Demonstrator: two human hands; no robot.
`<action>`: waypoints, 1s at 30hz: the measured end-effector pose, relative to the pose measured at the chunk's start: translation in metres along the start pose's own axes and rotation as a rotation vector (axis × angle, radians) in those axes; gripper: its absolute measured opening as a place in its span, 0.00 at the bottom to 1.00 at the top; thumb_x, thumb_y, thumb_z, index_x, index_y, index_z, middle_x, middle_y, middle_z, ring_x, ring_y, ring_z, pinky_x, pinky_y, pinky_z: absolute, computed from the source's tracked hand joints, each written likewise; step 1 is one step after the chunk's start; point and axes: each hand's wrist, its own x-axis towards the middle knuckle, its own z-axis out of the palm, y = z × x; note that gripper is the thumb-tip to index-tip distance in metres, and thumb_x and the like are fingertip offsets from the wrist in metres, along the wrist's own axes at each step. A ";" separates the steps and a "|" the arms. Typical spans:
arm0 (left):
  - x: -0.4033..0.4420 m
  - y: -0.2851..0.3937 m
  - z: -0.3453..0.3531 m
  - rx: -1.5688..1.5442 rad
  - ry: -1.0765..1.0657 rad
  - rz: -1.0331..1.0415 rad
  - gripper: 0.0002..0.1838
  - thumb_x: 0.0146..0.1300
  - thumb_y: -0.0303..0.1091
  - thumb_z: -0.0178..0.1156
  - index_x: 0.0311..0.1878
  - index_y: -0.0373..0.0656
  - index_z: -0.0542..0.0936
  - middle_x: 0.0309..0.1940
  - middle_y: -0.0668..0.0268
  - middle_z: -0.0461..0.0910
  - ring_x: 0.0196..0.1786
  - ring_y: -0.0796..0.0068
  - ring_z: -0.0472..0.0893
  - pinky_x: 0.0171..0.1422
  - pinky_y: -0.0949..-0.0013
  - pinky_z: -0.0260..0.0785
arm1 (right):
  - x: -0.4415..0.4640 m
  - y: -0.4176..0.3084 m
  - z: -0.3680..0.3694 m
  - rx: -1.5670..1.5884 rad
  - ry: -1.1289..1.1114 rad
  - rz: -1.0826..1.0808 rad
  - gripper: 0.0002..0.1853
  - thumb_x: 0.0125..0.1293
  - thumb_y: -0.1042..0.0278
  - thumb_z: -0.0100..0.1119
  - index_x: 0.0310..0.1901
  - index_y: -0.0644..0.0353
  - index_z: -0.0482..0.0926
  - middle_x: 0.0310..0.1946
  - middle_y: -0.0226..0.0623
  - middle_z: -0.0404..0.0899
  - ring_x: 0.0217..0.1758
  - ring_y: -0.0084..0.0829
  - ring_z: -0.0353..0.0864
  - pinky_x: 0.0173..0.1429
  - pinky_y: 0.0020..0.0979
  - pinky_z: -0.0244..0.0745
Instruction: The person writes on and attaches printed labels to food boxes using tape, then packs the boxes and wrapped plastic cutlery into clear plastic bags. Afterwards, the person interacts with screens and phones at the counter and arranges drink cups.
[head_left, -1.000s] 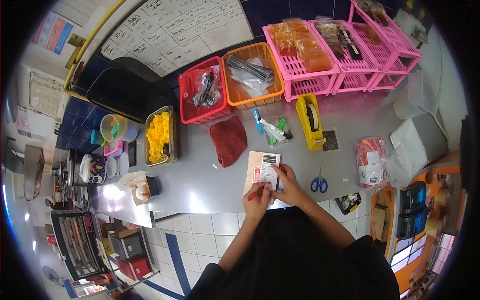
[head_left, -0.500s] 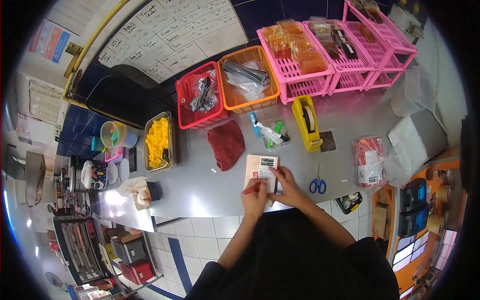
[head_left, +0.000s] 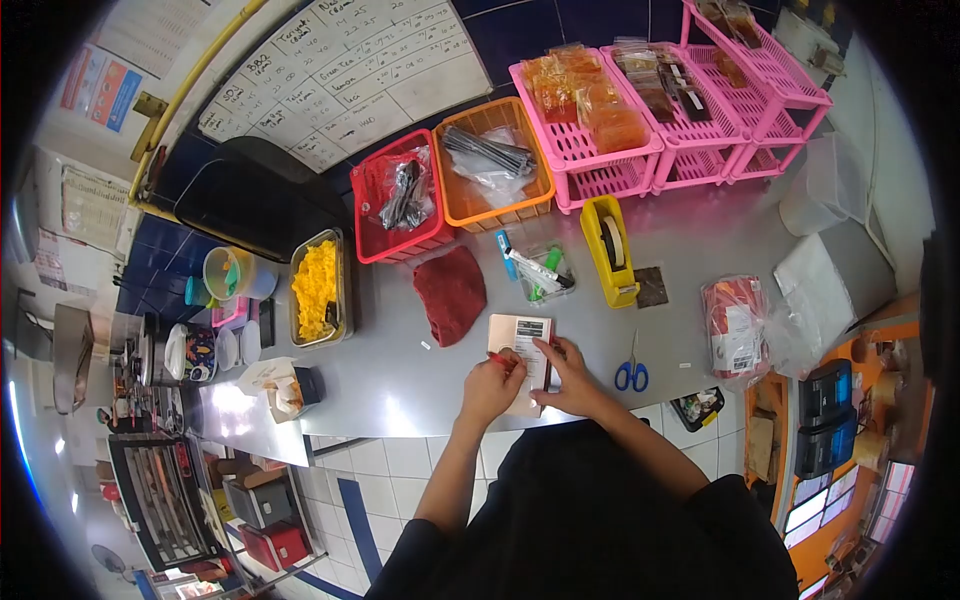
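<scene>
A cream booklet or stack of cards (head_left: pixel 505 327) with a printed white label (head_left: pixel 530 331) lies near the front edge of the steel table. My left hand (head_left: pixel 492 387) is closed round a red pen (head_left: pixel 501 360) over the booklet's left side. On the right side, my right hand (head_left: pixel 573 380) rests with its fingers spread, pressing on the label and the booklet's edge. Blue-handled scissors (head_left: pixel 631 375) lie to the right of my right hand. Behind the booklet stands a clear box of markers (head_left: pixel 545 274), with a dark red cloth (head_left: pixel 450 295) to its left.
A yellow tape dispenser (head_left: pixel 610 250) stands behind the scissors. Along the back are a red basket (head_left: pixel 398 245), an orange basket (head_left: pixel 500 212) and pink racks (head_left: pixel 600 168). A tray of yellow food (head_left: pixel 316 290) is at left, a plastic-wrapped red pack (head_left: pixel 737 325) at right.
My left hand has moved left across the booklet with the red pen, uncovering more of the label. My right hand stays at the booklet's right side. The whole view has shifted slightly.
</scene>
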 end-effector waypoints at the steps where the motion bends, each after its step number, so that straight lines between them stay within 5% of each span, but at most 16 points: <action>1: 0.004 0.000 0.000 -0.074 -0.071 -0.035 0.14 0.68 0.44 0.61 0.39 0.41 0.80 0.26 0.54 0.83 0.28 0.56 0.85 0.35 0.58 0.75 | 0.001 0.002 0.000 0.024 -0.014 -0.007 0.52 0.48 0.59 0.78 0.75 0.48 0.60 0.69 0.58 0.53 0.74 0.57 0.55 0.76 0.47 0.57; 2: 0.009 0.000 0.002 -0.074 -0.070 -0.035 0.14 0.68 0.44 0.61 0.39 0.41 0.80 0.26 0.54 0.83 0.28 0.56 0.85 0.35 0.58 0.75 | 0.001 0.004 0.000 0.048 -0.031 -0.014 0.52 0.48 0.59 0.78 0.75 0.48 0.60 0.69 0.58 0.53 0.74 0.57 0.54 0.76 0.47 0.56; 4: 0.030 0.024 -0.006 -0.409 -0.086 -0.107 0.20 0.68 0.48 0.64 0.38 0.36 0.80 0.28 0.62 0.83 0.27 0.73 0.83 0.33 0.70 0.73 | 0.000 0.007 0.002 0.066 -0.026 -0.015 0.52 0.49 0.59 0.78 0.75 0.49 0.59 0.70 0.58 0.53 0.74 0.57 0.54 0.77 0.48 0.55; 7: 0.067 0.059 -0.018 -0.563 -0.354 -0.407 0.23 0.67 0.52 0.65 0.38 0.36 0.81 0.26 0.66 0.81 0.25 0.78 0.80 0.30 0.76 0.70 | 0.001 0.016 0.008 0.057 0.014 -0.076 0.52 0.49 0.57 0.77 0.76 0.49 0.59 0.69 0.60 0.54 0.73 0.57 0.57 0.76 0.49 0.55; 14: 0.128 0.038 0.024 -0.727 -0.337 -0.604 0.26 0.67 0.56 0.63 0.38 0.37 0.82 0.25 0.69 0.80 0.23 0.82 0.76 0.26 0.78 0.65 | 0.002 0.011 -0.001 0.038 0.015 -0.080 0.51 0.48 0.56 0.76 0.75 0.49 0.60 0.67 0.61 0.56 0.70 0.58 0.60 0.75 0.49 0.57; 17: 0.116 0.035 0.020 -0.613 -0.071 -0.559 0.28 0.68 0.59 0.60 0.35 0.37 0.83 0.22 0.69 0.78 0.21 0.81 0.76 0.25 0.77 0.65 | -0.002 0.004 0.002 0.041 0.016 -0.012 0.49 0.51 0.60 0.75 0.75 0.52 0.60 0.70 0.61 0.54 0.74 0.57 0.55 0.77 0.46 0.55; 19: 0.089 0.044 -0.005 -0.268 0.128 -0.254 0.30 0.68 0.60 0.59 0.32 0.36 0.84 0.17 0.68 0.76 0.20 0.80 0.75 0.26 0.75 0.66 | -0.005 -0.001 0.003 0.091 0.048 -0.010 0.47 0.54 0.62 0.74 0.75 0.54 0.60 0.72 0.58 0.55 0.76 0.54 0.56 0.76 0.46 0.56; 22: 0.037 0.007 -0.050 -0.319 0.274 -0.387 0.29 0.68 0.58 0.60 0.31 0.37 0.85 0.15 0.68 0.74 0.19 0.81 0.74 0.24 0.74 0.65 | -0.011 -0.003 0.010 0.149 0.103 -0.019 0.46 0.56 0.63 0.72 0.75 0.58 0.59 0.71 0.58 0.61 0.75 0.51 0.63 0.73 0.48 0.62; 25: -0.007 -0.128 -0.101 -0.338 0.627 -0.511 0.24 0.71 0.52 0.59 0.37 0.37 0.85 0.18 0.66 0.79 0.21 0.77 0.76 0.27 0.70 0.67 | -0.013 -0.004 0.023 0.306 0.129 0.101 0.45 0.59 0.64 0.71 0.75 0.60 0.57 0.72 0.53 0.64 0.75 0.44 0.66 0.72 0.47 0.64; 29: -0.070 -0.295 -0.198 0.161 1.182 -0.474 0.19 0.70 0.43 0.59 0.44 0.31 0.82 0.37 0.50 0.85 0.40 0.53 0.84 0.49 0.56 0.75 | 0.007 -0.010 0.049 0.559 0.189 0.178 0.37 0.67 0.77 0.61 0.75 0.62 0.56 0.70 0.48 0.67 0.75 0.39 0.65 0.75 0.42 0.63; 30: -0.089 -0.325 -0.226 0.131 1.150 -0.547 0.19 0.70 0.42 0.58 0.47 0.31 0.82 0.44 0.47 0.84 0.47 0.46 0.83 0.52 0.54 0.74 | 0.015 -0.020 0.054 0.483 0.197 0.171 0.34 0.69 0.82 0.55 0.75 0.64 0.57 0.70 0.47 0.67 0.75 0.38 0.65 0.76 0.38 0.62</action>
